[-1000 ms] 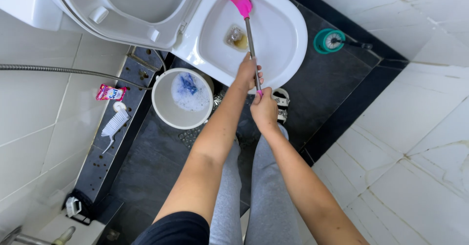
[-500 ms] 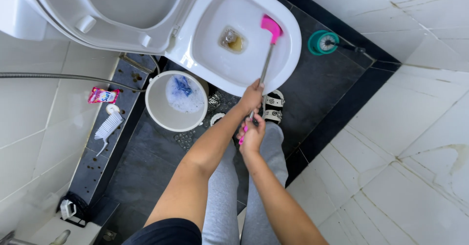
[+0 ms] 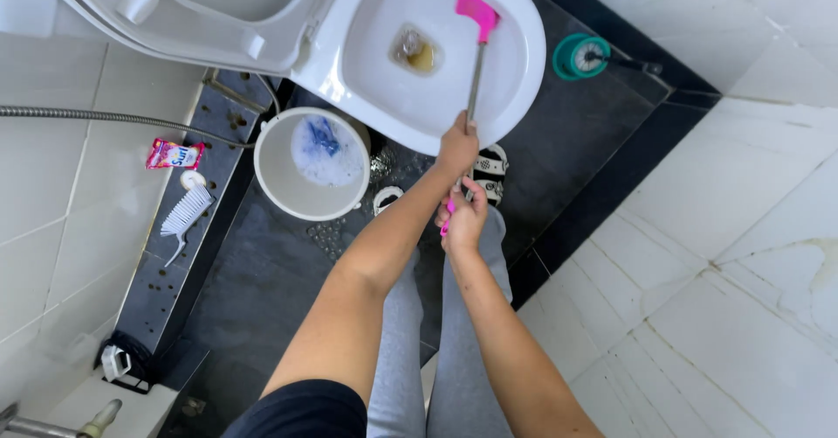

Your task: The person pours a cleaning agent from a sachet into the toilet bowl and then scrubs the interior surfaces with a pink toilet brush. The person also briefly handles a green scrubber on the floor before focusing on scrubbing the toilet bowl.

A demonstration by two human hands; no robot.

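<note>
The left hand point(image 3: 457, 147) is closed around the metal shaft of a toilet brush point(image 3: 476, 50); the right hand point(image 3: 463, 220), just below it and nearer the body, grips the pink handle end; the pink brush head lies ahead of both hands inside the white toilet bowl point(image 3: 524, 71), right of a pool of yellowish-brown water at the drain; left of the hands stands a white bucket point(image 3: 279, 185) holding soapy foam and what may be a blue cloth; beyond the bucket, a white scrub brush point(image 3: 186, 213) lies on a dark ledge point(image 3: 166, 281).
</note>
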